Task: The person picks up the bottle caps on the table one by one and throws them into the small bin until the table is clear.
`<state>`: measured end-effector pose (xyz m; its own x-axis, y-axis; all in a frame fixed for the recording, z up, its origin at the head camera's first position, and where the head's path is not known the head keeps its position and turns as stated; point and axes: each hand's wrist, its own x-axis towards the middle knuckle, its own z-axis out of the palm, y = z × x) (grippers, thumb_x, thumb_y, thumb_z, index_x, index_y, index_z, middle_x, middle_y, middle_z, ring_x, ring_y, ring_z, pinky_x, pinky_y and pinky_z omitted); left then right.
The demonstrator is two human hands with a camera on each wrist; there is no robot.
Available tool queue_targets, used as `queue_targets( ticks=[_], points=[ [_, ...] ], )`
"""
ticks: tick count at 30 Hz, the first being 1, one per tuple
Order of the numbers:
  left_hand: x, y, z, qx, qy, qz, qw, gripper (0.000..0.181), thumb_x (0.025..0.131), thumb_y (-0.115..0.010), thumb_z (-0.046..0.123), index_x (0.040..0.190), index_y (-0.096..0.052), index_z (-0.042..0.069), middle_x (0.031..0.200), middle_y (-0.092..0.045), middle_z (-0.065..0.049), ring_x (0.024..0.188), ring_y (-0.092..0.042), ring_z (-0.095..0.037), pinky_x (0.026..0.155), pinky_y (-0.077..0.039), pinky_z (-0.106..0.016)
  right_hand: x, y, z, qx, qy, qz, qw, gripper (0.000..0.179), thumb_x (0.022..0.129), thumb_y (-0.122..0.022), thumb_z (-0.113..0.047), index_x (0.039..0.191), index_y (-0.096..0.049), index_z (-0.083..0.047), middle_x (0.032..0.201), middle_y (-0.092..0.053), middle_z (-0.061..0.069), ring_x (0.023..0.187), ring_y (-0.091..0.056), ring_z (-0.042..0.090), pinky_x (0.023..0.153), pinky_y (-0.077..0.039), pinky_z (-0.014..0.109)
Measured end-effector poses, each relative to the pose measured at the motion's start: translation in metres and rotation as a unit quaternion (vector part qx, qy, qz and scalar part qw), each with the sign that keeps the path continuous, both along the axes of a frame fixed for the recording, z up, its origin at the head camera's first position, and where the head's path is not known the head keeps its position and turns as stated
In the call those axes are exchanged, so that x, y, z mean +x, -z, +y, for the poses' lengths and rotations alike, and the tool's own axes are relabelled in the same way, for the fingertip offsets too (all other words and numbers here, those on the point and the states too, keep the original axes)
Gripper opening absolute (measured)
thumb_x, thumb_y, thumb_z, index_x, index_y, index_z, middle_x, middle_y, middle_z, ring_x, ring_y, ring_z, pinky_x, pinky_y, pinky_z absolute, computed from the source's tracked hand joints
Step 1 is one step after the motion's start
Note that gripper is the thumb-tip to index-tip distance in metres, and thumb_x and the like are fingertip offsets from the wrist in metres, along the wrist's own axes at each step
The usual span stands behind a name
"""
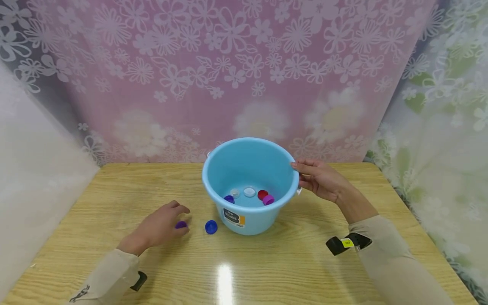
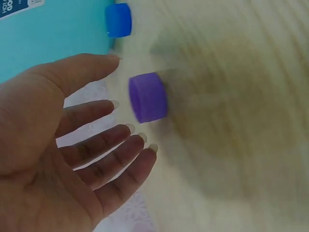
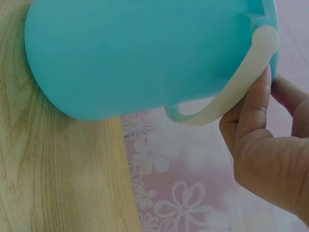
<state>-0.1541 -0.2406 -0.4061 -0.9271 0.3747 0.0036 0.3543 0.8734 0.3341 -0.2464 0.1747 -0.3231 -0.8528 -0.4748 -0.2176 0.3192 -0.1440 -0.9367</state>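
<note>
A light blue bucket (image 1: 249,146) stands at the middle back of the wooden table (image 1: 114,203). Several bottle caps lie in its bottom, among them a red one (image 1: 262,195) and a magenta one (image 1: 268,200). My right hand (image 1: 301,171) holds the bucket's right rim; in the right wrist view its thumb (image 3: 256,101) rests against the white handle (image 3: 231,92) of the bucket (image 3: 135,53). My left hand (image 1: 179,216) lies on the table left of the bucket, fingers spread around a purple cap (image 1: 181,225). The left wrist view shows that hand (image 2: 123,99) open, with the purple cap (image 2: 148,96) just off its fingertips, not pinched.
A blue cap (image 1: 211,227) lies on the table between the purple cap and the bucket's base; it also shows as the blue cap (image 2: 119,20) beside the bucket (image 2: 48,34). Flowered curtains close off the back and both sides. A light glare sits on the front of the table.
</note>
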Motion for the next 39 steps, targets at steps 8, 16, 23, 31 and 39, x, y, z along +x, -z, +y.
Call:
queue_targets(
  ticks=[8, 16, 23, 31, 39],
  points=[
    [0.001, 0.016, -0.001, 0.016, 0.004, 0.034, 0.9993, 0.011, 0.082, -0.072, 0.010, 0.093, -0.071, 0.010, 0.091, -0.058, -0.002, 0.078, -0.054, -0.015, 0.072, -0.051, -0.035, 0.001, 0.000, 0.001, -0.005, -0.002, 0.001, 1.0000, 0.019, 0.097, -0.058, -0.016, 0.107, -0.057, 0.001, 0.092, -0.062, 0.010, 0.074, -0.067, 0.014, 0.070, -0.057, 0.021],
    [0.004, 0.016, 0.003, 0.019, -0.043, 0.033, 0.9984, 0.010, 0.081, -0.075, 0.010, 0.091, -0.073, 0.009, 0.087, -0.060, -0.002, 0.078, -0.058, -0.016, 0.072, -0.054, -0.037, 0.001, 0.002, 0.001, -0.005, -0.004, 0.006, 1.0000, 0.017, 0.097, -0.058, -0.016, 0.106, -0.059, -0.001, 0.091, -0.063, 0.009, 0.076, -0.066, 0.013, 0.070, -0.057, 0.021],
    [0.005, 0.014, 0.008, 0.010, -0.067, 0.033, 0.9972, 0.010, 0.081, -0.076, 0.011, 0.090, -0.073, 0.008, 0.085, -0.060, -0.003, 0.078, -0.057, -0.016, 0.072, -0.054, -0.038, 0.000, 0.001, 0.000, 0.001, -0.002, 0.007, 1.0000, 0.020, 0.097, -0.058, -0.016, 0.109, -0.058, 0.000, 0.093, -0.063, 0.010, 0.076, -0.066, 0.013, 0.070, -0.057, 0.021],
    [0.005, 0.013, 0.010, 0.009, -0.067, 0.029, 0.9973, 0.009, 0.081, -0.075, 0.008, 0.089, -0.073, 0.008, 0.084, -0.061, -0.002, 0.079, -0.057, -0.016, 0.073, -0.054, -0.038, 0.001, 0.001, 0.002, 0.002, 0.000, 0.002, 1.0000, 0.022, 0.097, -0.059, -0.017, 0.111, -0.058, 0.000, 0.093, -0.064, 0.010, 0.076, -0.067, 0.013, 0.071, -0.056, 0.021],
    [0.005, 0.010, 0.008, 0.010, -0.061, 0.023, 0.9978, 0.009, 0.078, -0.077, 0.006, 0.084, -0.071, 0.011, 0.081, -0.060, -0.001, 0.074, -0.054, -0.014, 0.068, -0.053, -0.036, 0.001, 0.001, 0.001, -0.002, -0.003, 0.008, 1.0000, 0.019, 0.097, -0.058, -0.016, 0.108, -0.059, -0.001, 0.093, -0.063, 0.009, 0.075, -0.067, 0.013, 0.072, -0.056, 0.022]
  ],
)
